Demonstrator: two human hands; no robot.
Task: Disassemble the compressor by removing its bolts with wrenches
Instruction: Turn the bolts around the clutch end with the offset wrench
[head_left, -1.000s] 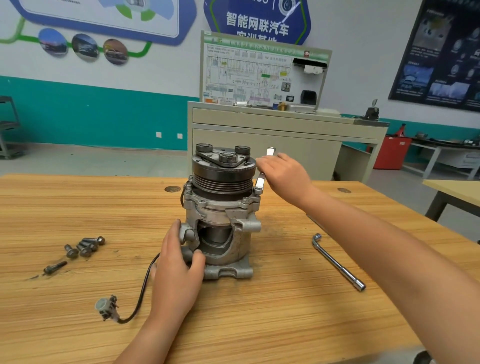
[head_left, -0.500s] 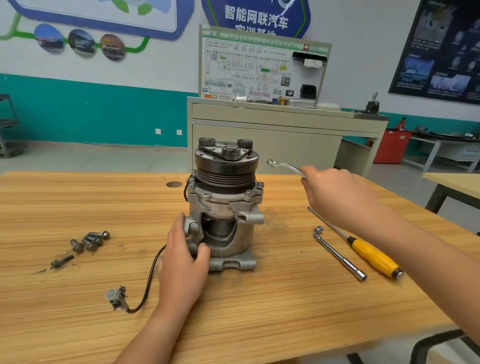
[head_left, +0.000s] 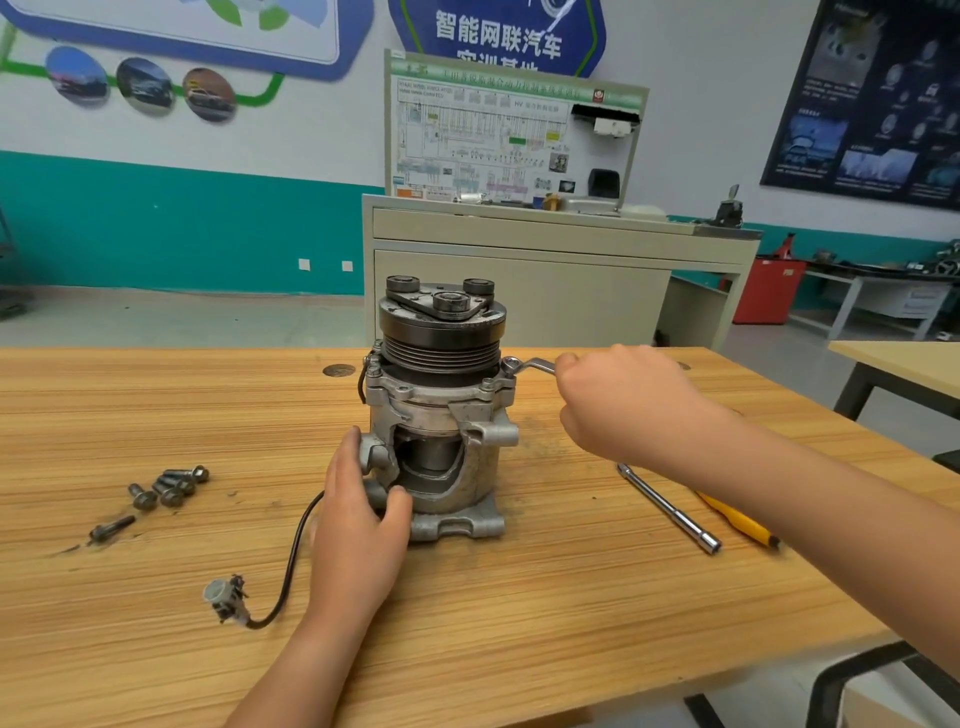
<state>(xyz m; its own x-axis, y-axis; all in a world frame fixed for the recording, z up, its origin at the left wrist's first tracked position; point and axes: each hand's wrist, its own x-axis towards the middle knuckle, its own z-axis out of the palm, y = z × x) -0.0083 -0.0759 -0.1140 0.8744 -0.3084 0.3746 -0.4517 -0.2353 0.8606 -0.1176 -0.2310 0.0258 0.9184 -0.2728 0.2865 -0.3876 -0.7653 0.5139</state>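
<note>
1. The compressor (head_left: 441, 415) stands upright near the middle of the wooden surface (head_left: 519, 623), pulley (head_left: 441, 332) on top, well in from every edge.
2. The right hand (head_left: 618, 400) has its fingers clamped round the shank of a wrench (head_left: 537, 366). The ring end sits on a flange bolt (head_left: 511, 365) on the compressor's right side, just under the pulley.
3. The left hand (head_left: 358, 509) braces the lower body, thumb and fingers wrapped round a mounting lug (head_left: 376, 452).
4. To do this step well, I judge the ring should sit fully down over the bolt head and be held level before any pull, so it cannot ride up and round the corners.
5. The pull should be one smooth arc, with the left hand pushing the opposite way so the body neither twists nor tips.
6. Room for the swing looks good to the right of the compressor and behind it. The pulley rim overhangs just above the ring, so short strokes with re-seating seem likely.
7. An L-shaped socket wrench (head_left: 670, 506) and a yellow-handled tool (head_left: 737, 522) lie below the right forearm, toward the right-hand edge. A low elbow could knock them.
8. The loose bolts (head_left: 171, 486) lie well to the left. The cable (head_left: 296, 545) and its plug (head_left: 223, 597) lie at the front left. All are out of the wrench's path.
</note>
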